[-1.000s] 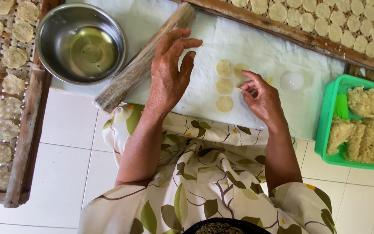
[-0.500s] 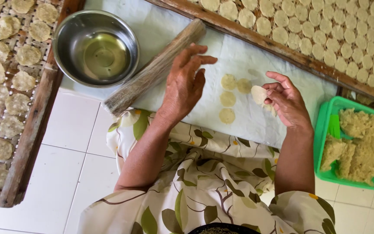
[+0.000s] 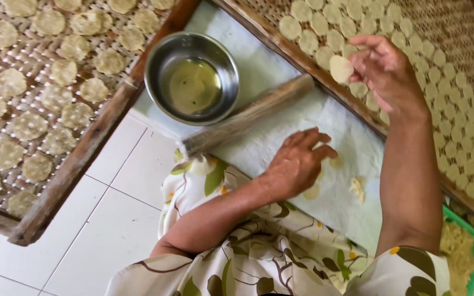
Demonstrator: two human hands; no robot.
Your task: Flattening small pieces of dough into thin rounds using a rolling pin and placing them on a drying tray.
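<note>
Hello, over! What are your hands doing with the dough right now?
Right hand holds one dough disc over woven tray. Left hand flat on white cloth, on discs. Rolling pin beside left hand.

Cream garment (image 3: 281,257) with green-brown leaf print; short sleeves; forearms bare; no rings visible

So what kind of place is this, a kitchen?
Probably a home workspace on a tiled floor for making crackers by hand: woven drying trays full of thin dough rounds, a rolling pin, and a metal bowl.
</note>
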